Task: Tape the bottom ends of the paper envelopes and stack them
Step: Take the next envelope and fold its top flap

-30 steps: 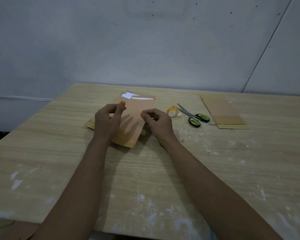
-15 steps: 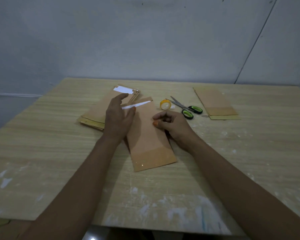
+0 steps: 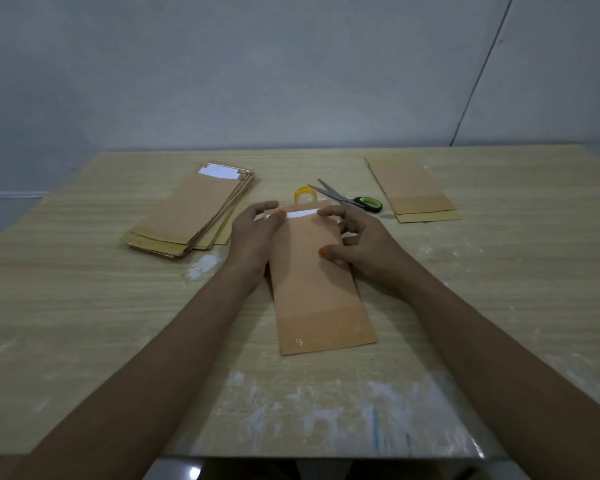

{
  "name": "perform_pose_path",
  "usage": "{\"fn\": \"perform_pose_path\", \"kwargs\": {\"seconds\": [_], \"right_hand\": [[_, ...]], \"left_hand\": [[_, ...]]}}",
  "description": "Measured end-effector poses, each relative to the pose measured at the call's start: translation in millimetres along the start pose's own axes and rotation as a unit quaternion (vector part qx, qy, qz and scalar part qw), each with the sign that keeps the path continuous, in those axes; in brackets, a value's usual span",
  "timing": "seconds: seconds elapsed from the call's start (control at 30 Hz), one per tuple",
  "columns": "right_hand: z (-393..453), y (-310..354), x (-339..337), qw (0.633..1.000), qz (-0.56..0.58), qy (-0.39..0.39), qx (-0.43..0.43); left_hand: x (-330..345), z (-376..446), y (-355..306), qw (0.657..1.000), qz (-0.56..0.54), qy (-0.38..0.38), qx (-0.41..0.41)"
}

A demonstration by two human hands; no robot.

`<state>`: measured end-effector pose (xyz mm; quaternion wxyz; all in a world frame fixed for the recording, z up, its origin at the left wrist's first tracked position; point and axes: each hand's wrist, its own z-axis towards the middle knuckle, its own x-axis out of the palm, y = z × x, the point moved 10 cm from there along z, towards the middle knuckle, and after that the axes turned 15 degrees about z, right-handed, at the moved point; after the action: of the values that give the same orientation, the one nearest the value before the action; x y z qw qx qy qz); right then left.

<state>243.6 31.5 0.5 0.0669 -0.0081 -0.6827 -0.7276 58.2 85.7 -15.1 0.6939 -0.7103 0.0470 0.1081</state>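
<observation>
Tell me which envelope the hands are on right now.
The single envelope lying lengthwise mid-table, both hands at its far end. The left hand and right hand touch only it; the big stack at left and small pile at right lie untouched.

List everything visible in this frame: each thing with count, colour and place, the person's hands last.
envelope: one, brown, table centre, under both hands
left pile: several envelopes, brown, far left
right pile: two or so envelopes, brown, far right
tape roll: one, yellow, just behind the centre envelope
scissors: one, green-black handles, right of the roll
table: one, pale wood, white smears
left hand: envelope's upper left edge
right hand: envelope's upper right edge
</observation>
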Motion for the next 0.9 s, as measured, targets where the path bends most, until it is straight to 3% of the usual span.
{"fn": "perform_pose_path", "kwargs": {"seconds": [0.1, 0.3, 0.57, 0.9], "right_hand": [[2.0, -1.5, -5.5, 0.999, -0.041, -0.024, -0.018], [3.6, -3.3, -8.5, 0.990, -0.120, -0.058, -0.043], [3.4, 8.7, -5.7, 0.975, -0.177, -0.078, -0.110], [4.5, 7.0, -7.3, 0.973, -0.189, -0.081, -0.106]], "left_hand": [[18.5, -5.5, -19.5, 0.996, 0.039, 0.063, 0.058], [24.7, -3.3, -14.4, 0.993, 0.037, 0.102, 0.051], [19.0, -0.7, -6.3, 0.996, 0.002, 0.085, 0.034], [17.0, 0.9, -5.4, 0.996, 0.026, 0.074, 0.036]]}}
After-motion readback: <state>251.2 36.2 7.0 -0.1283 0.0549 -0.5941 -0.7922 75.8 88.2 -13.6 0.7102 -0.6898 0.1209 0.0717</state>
